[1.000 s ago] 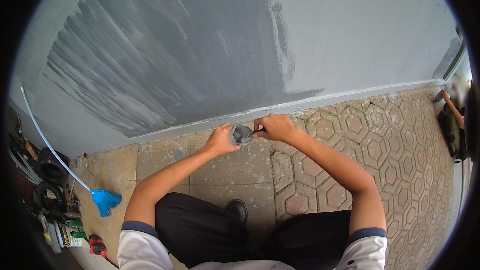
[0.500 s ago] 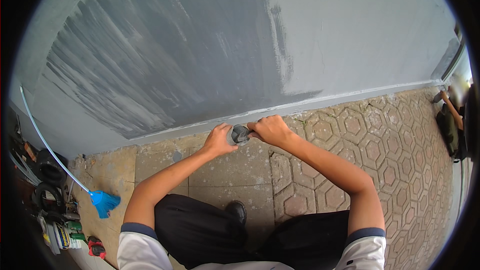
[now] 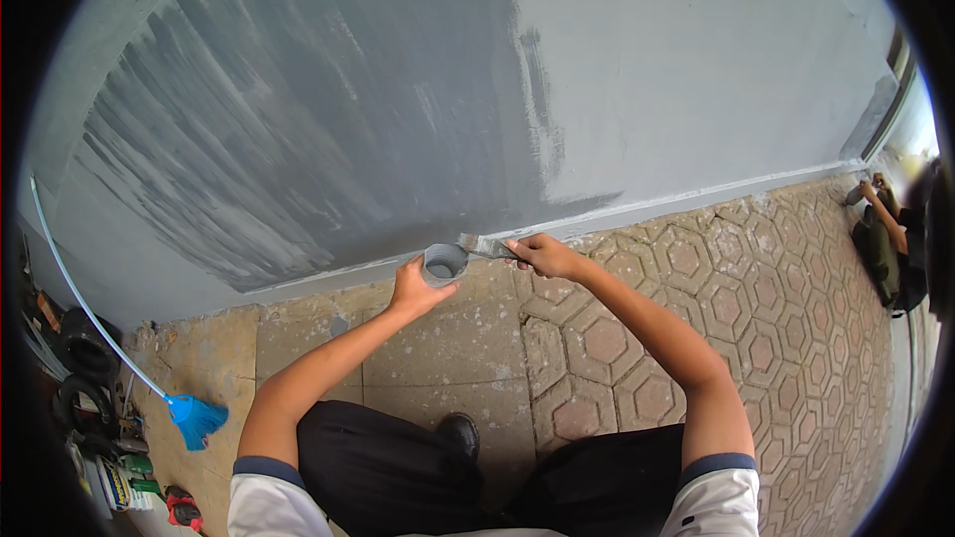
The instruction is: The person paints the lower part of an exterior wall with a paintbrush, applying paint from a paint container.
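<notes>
My left hand [image 3: 418,288] is wrapped round a grey cup [image 3: 444,264], tilted so its mouth shows; some grey paint appears to lie inside. In my right hand [image 3: 545,257] is a paintbrush [image 3: 486,246], gripped by its handle. Its grey-coated bristles point left, just past the cup's upper right rim and outside the mouth. Beyond both hands rises the wall [image 3: 637,70], light grey on the right, with a large dark grey painted patch [image 3: 398,89] showing streaky strokes on its left side.
A blue broom [image 3: 197,421] leans on the wall at left, near old tyres [image 3: 88,346] and assorted containers. Hexagonal paving [image 3: 686,259] covers the right-hand ground, with flat slabs [image 3: 438,338] beneath my hands. At far right, another person's arm [image 3: 885,214] shows.
The brush has come up out of the cup and moved right with my right hand. The cup now stands apart from the bristles, and the view has shifted slightly.
</notes>
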Action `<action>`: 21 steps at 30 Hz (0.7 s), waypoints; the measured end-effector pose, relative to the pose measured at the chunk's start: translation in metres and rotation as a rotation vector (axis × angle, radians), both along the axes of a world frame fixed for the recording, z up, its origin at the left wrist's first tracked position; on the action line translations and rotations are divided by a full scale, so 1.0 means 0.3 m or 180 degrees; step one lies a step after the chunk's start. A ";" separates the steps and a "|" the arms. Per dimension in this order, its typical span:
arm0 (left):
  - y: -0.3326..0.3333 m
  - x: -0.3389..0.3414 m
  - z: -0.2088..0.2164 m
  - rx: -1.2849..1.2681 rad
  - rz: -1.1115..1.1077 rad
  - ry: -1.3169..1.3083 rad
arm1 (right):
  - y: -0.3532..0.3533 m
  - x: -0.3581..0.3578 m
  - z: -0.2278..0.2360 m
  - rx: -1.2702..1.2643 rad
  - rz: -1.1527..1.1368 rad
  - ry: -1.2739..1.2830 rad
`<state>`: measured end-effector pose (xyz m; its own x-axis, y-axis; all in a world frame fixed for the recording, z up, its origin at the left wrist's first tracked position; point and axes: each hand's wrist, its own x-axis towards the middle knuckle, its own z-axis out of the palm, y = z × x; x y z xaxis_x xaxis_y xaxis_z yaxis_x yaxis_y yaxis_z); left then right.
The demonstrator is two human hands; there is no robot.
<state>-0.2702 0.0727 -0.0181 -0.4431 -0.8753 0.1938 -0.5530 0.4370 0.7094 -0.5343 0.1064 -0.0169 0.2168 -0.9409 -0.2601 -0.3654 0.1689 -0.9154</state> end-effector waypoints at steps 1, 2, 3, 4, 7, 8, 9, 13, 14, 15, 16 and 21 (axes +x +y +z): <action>0.003 0.000 0.005 0.0085 0.0075 0.0147 | -0.002 -0.001 0.010 0.0325 -0.0182 -0.0261; 0.002 0.002 0.005 0.0075 0.0041 0.0168 | -0.008 -0.010 0.011 0.0422 -0.0271 -0.0473; 0.001 0.007 0.005 0.0077 0.0176 0.0095 | -0.014 -0.019 0.011 0.0409 -0.0303 -0.0456; -0.001 0.009 0.004 0.0080 0.0314 0.0019 | -0.021 -0.028 0.009 0.0377 -0.0669 -0.0650; -0.006 0.005 -0.005 0.0050 0.0346 0.0087 | -0.036 -0.069 -0.008 0.0244 -0.1348 -0.0789; -0.008 0.005 -0.008 0.0053 0.0319 0.0097 | -0.049 -0.080 -0.018 -0.0250 -0.1689 -0.0615; -0.010 0.003 -0.010 0.0002 0.0288 0.0102 | -0.058 -0.097 -0.028 -0.0747 -0.2023 -0.0430; -0.008 0.011 -0.011 0.0031 0.0293 0.0065 | -0.096 -0.126 0.079 -0.1985 -0.2231 0.0384; -0.005 0.012 -0.001 0.0024 0.0304 0.0069 | -0.103 -0.127 0.144 -0.1993 -0.2221 0.0381; 0.000 0.016 0.008 0.0065 0.0316 0.0026 | -0.112 -0.120 0.216 -0.2333 -0.2294 0.0332; 0.004 0.014 0.013 0.0111 0.0313 -0.0010 | -0.119 -0.116 0.273 -0.2673 -0.2377 0.0294; -0.005 0.013 -0.006 0.0099 0.0264 -0.0025 | -0.162 -0.113 0.298 -0.2573 -0.2524 -0.0081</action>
